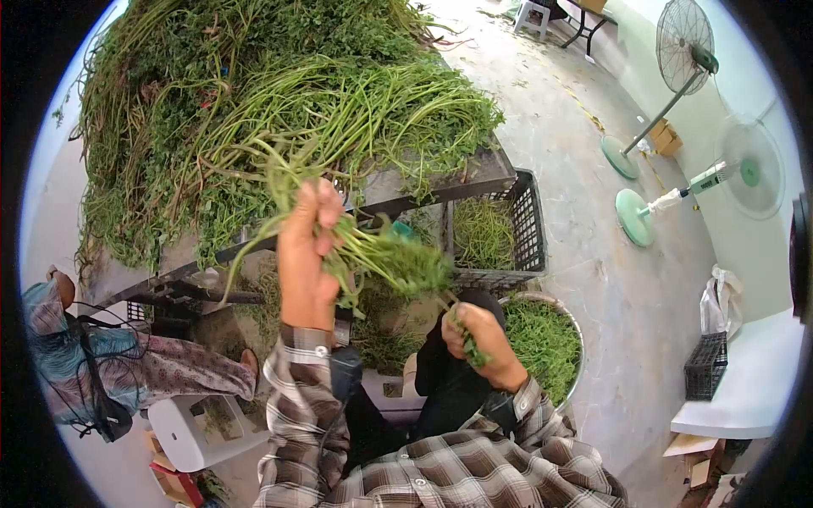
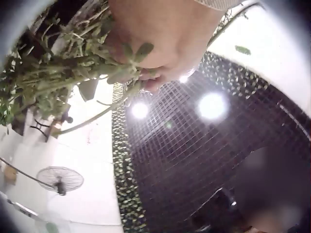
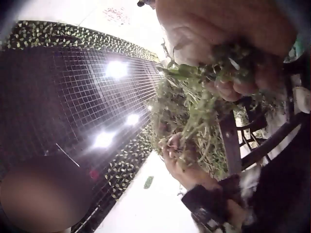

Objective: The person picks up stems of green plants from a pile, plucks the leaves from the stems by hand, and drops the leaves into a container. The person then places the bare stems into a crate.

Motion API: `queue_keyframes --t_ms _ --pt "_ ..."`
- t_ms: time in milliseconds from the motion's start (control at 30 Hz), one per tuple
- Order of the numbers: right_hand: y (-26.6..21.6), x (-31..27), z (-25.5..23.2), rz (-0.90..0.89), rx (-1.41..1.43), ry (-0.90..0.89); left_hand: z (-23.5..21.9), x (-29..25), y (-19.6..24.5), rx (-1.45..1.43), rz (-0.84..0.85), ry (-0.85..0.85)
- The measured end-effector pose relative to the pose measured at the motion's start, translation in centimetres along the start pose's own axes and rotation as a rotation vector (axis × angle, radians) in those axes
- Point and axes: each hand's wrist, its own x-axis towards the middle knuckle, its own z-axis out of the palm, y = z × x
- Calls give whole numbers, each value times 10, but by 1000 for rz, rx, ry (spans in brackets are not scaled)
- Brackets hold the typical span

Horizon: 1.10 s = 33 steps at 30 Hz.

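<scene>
My left hand (image 1: 305,267) grips a bunch of long green leafy stems (image 1: 385,261) above my lap. The stem ends stick out past the thumb side, and the leafy tips point toward my right hand (image 1: 491,343). That right hand curls round a small clump of leafy sprigs (image 1: 472,351), just past the bunch's tips. In the left wrist view, stems and leaves (image 2: 63,80) spread out from the fingers of the left hand (image 2: 155,39). Leaves (image 3: 228,63) show in the right fist in the right wrist view, with the left hand (image 3: 187,170) farther off.
A large heap of greens (image 1: 279,102) covers the dark table (image 1: 440,182) in front. Beneath its right end, a black crate (image 1: 529,229) contains stems. A round basin (image 1: 580,339) of leafy pieces stands by my right side. Another person (image 1: 161,364) is at left, near a white stool (image 1: 182,436).
</scene>
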Motion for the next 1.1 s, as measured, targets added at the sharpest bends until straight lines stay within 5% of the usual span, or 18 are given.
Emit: queue_keyframes --t_ms 100,400,767,1100 --pt "-23 7 0 -125 139 -30 1 0 -3 -109 -99 15" --pt "-22 27 17 -94 181 -53 -18 12 -4 -575 -72 -249" --pt "-31 48 64 -178 -170 -40 -10 11 -15 -327 -26 -68" --pt "-17 77 86 -165 -128 -23 12 -6 -16 -196 -6 -38"
